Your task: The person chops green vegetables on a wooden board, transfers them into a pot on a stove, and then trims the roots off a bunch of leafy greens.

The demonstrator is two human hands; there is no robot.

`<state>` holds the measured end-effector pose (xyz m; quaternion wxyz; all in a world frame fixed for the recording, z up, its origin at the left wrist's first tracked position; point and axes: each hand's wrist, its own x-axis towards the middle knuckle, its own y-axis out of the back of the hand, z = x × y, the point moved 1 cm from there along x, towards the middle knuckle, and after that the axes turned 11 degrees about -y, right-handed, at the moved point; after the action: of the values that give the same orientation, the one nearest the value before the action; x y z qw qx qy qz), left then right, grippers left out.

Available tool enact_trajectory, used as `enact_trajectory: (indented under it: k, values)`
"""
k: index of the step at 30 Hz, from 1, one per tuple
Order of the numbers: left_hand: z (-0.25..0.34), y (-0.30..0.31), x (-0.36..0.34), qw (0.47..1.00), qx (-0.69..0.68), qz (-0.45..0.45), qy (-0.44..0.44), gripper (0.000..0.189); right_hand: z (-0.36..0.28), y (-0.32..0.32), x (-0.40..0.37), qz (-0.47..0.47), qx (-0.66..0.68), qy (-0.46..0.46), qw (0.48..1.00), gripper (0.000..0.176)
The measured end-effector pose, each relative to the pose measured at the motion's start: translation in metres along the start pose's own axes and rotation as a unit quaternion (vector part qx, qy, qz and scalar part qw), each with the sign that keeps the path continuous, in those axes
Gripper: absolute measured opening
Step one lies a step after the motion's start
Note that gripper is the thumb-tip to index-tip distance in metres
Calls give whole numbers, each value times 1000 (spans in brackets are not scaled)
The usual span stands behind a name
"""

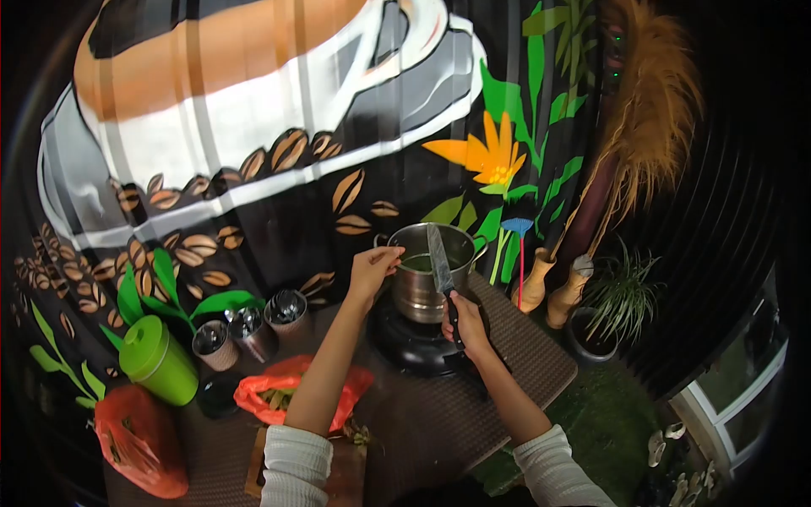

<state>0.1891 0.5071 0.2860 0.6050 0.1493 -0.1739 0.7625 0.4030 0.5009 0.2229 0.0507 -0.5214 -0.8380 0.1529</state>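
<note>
A metal pot (422,291) with two side handles stands on a black stove (414,348), with something green inside it. My right hand (465,323) is closed around the black handle of a knife (441,262); the blade points up and away, over the pot's opening. At the pot's left rim is my left hand (374,272), its fingers bent with thumb and fingertips close together. Whether anything small is between those fingertips is too small to tell. Below my left forearm lies an open red plastic bag (266,397) with green pieces in it, beside a wooden board (345,473).
On the left stand a green lidded container (158,362), a tied red bag (139,444) and several cups of utensils (287,313). The woven table's edge (541,397) runs at the right. Beyond it are a potted plant (621,296) and vases (536,283). A painted wall rises behind.
</note>
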Motion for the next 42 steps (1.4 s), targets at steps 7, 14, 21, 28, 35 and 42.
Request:
enact_trajectory:
  k: [7,14,21,28,35,42]
  values:
    - [27,74,-71,999,19,-19,32,28,36,-53,-51,-7,-21,3,1000,33]
    - [39,183,-149,990,23,-84,110,26,100,-146,-91,-13,-3,-33,999,30]
    - [6,269,-232,887,121,-281,345,32,166,-229,-121,18,-26,-41,999,27]
    - [-126,291,-264,909,271,-299,108,33,208,-239,-140,74,-7,-75,994,28]
    - [-118,242,-243,892,308,-332,-1,33,236,-203,-107,98,-31,-116,988,27]
    - [-123,229,-234,846,425,-292,-137,44,225,-210,-102,63,29,-72,995,34]
